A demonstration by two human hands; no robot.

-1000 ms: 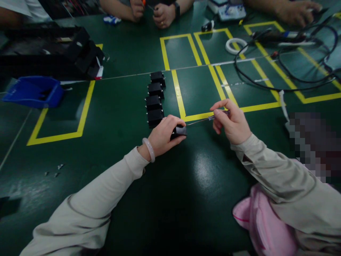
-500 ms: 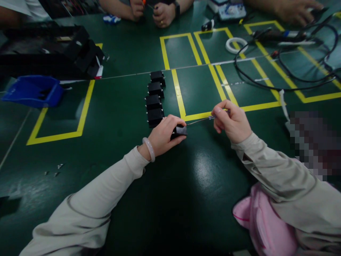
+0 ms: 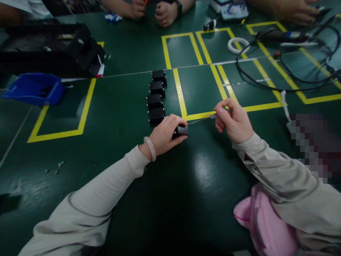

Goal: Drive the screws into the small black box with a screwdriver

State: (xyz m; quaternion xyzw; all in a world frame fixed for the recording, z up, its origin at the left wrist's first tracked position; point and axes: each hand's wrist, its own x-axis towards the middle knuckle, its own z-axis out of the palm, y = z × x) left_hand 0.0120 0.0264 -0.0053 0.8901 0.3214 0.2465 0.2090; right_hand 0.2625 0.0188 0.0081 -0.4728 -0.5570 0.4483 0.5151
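Note:
My left hand [image 3: 167,136] is closed round a small black block [image 3: 181,131] on the green table [image 3: 149,206]. In my right hand [image 3: 232,119] is a thin screwdriver [image 3: 213,116], pinched between thumb and fingers. Its shaft points left, and the tip meets the right side of the block, near my left fingertips. Several similar black blocks [image 3: 156,101] with small silver screws at their sides stand in a column just beyond my left hand.
A blue bin [image 3: 34,89] and black trays [image 3: 48,57] lie at left, loose screws [image 3: 57,172] nearer. Tape roll [image 3: 238,46], cabled tool [image 3: 282,36] and a pink item [image 3: 269,224] are right. Across the table, a person's hands [image 3: 165,14] rest.
The view has shifted slightly. My hands keep nearly the same pose on the block and the screwdriver. Across the table, another person's hands have moved a little.

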